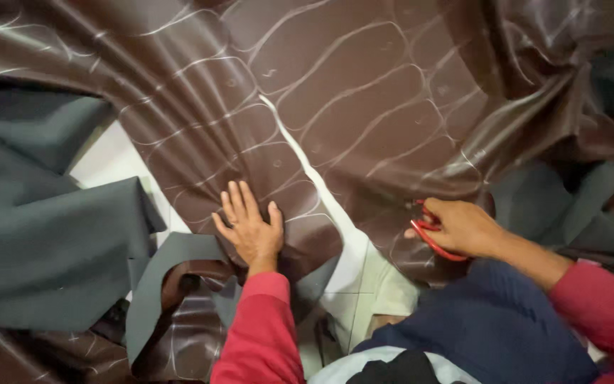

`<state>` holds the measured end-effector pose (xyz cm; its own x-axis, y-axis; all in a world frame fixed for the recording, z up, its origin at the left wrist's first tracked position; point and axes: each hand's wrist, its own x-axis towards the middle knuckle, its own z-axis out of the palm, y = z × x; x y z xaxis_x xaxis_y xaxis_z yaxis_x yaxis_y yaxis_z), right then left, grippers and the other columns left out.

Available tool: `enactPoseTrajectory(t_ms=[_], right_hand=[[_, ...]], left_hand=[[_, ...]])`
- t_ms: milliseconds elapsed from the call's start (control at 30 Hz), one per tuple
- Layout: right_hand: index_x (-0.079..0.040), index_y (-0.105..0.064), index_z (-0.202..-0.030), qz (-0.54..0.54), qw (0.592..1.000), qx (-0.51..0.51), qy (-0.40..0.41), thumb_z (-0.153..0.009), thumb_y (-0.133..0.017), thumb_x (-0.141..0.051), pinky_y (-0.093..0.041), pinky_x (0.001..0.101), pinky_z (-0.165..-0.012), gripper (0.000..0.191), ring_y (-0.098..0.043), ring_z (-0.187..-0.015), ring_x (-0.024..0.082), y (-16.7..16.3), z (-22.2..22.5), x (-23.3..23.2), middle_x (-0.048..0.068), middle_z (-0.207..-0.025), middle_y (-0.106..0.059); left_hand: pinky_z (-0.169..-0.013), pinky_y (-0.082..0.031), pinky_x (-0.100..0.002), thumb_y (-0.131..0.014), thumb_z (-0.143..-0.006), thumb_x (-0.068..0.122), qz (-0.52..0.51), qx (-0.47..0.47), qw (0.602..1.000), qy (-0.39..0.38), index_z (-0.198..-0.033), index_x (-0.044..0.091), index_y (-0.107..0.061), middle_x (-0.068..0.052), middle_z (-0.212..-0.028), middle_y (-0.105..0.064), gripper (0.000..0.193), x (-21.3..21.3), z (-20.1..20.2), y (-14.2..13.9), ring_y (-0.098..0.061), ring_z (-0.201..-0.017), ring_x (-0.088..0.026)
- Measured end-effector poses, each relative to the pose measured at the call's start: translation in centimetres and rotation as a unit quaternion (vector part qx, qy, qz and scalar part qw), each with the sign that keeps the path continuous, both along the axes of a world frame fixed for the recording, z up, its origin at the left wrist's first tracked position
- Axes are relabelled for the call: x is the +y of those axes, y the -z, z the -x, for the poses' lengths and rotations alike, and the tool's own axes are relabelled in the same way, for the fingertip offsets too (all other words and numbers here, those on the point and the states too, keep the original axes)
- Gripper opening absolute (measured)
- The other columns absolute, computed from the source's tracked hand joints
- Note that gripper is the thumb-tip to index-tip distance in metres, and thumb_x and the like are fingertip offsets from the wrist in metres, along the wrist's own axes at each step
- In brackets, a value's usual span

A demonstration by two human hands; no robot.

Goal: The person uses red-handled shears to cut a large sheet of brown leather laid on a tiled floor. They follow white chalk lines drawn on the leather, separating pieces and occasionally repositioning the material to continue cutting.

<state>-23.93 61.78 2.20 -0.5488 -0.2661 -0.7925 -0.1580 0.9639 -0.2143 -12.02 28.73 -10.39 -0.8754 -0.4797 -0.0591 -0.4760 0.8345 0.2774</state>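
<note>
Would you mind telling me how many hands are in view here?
2. The left hand lies flat, fingers spread, on the brown sheet marked with chalk outlines. The right hand grips red-handled scissors at the sheet's cut edge, right of the slit.

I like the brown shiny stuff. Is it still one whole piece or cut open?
Cut open. A long slit runs through the brown sheet, showing pale floor, between the flat left hand and right hand gripping red scissors.
</note>
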Motion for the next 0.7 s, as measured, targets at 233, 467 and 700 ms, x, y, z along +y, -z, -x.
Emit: enactPoseTrajectory(t_ms=[233,467,700], right_hand=[[-0.007,-0.056,-0.079,0.125,0.969,-0.021,0.214,-0.079,-0.078,-0.051,-0.051,0.0436,-0.062,0.05,-0.068,-0.067,0.033,2.2,-5.3,7.4,0.015,-0.071,-0.067],[-0.007,-0.054,-0.077,0.175,0.979,0.039,0.1,-0.075,-0.085,-0.048,-0.048,0.0418,-0.057,0.052,-0.061,-0.06,0.029,0.7,-3.6,11.5,0.012,-0.066,-0.062],[-0.004,-0.052,-0.079,0.188,0.958,0.083,0.201,-0.076,-0.087,-0.043,-0.049,0.0391,-0.055,0.053,-0.057,-0.058,0.028,0.9,0.3,14.4,0.014,-0.064,-0.059]], left_hand=[[-0.123,-0.017,-0.06,-0.063,-0.096,0.045,0.023,-0.006,0.999,0.046,-0.163,0.011,-0.04,-0.011,-0.171,-0.033,0.079,1.6,-0.3,-1.9,-0.031,-0.155,-0.031],[-0.116,-0.022,-0.07,-0.065,-0.103,0.053,0.052,-0.091,0.995,0.006,-0.164,0.007,-0.048,-0.024,-0.157,-0.05,0.078,-8.2,0.6,-6.4,-0.042,-0.146,-0.041],[-0.105,-0.037,-0.057,-0.073,-0.091,0.023,0.159,0.01,0.987,-0.016,-0.131,0.001,-0.063,-0.02,-0.127,-0.069,0.047,-2.1,5.4,-7.5,-0.065,-0.115,-0.042]])
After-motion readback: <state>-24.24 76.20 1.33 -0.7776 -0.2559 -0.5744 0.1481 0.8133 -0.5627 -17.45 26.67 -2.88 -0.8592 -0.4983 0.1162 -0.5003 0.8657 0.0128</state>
